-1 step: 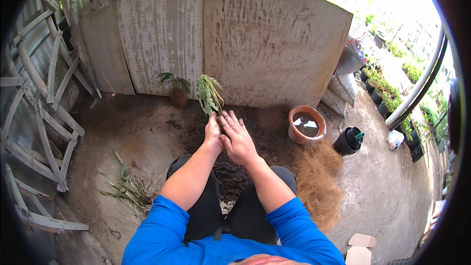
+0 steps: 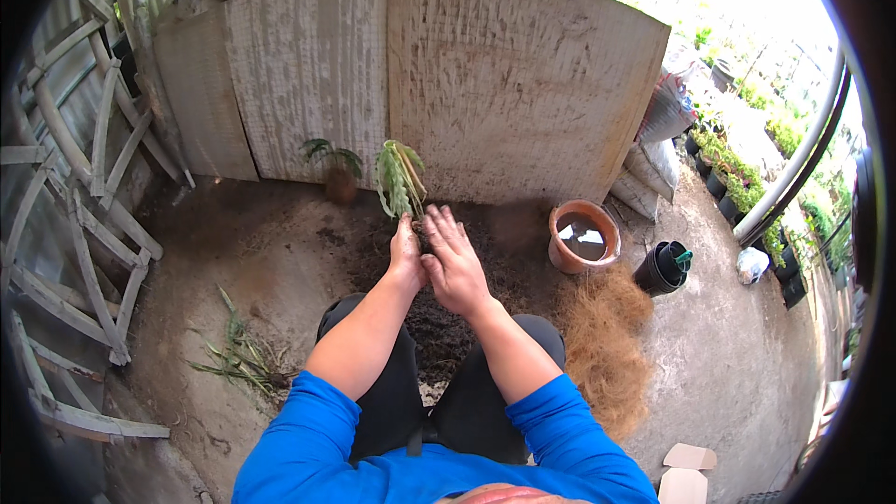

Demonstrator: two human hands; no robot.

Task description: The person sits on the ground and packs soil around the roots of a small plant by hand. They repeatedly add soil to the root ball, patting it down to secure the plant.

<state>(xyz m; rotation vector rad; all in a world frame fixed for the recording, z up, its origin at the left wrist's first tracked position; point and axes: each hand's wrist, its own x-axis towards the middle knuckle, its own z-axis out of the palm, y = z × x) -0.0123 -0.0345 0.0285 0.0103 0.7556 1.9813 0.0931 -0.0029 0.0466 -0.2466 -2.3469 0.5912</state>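
We count two bare hands (image 2: 405, 254) (image 2: 457, 271), one drooping leafy plant (image 2: 396, 179), one terracotta pot (image 2: 566, 258), one mound of brown fibre (image 2: 602, 345), one heap of green stems (image 2: 245, 361)

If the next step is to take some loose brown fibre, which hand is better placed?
Probably the right hand: it is nearer the loose brown fibre, and its fingers are extended. The left hand is farther away and appears to support the leafy plant at its base.

Pale sacks (image 2: 651, 168) lie beside a weathered panel (image 2: 523, 75).
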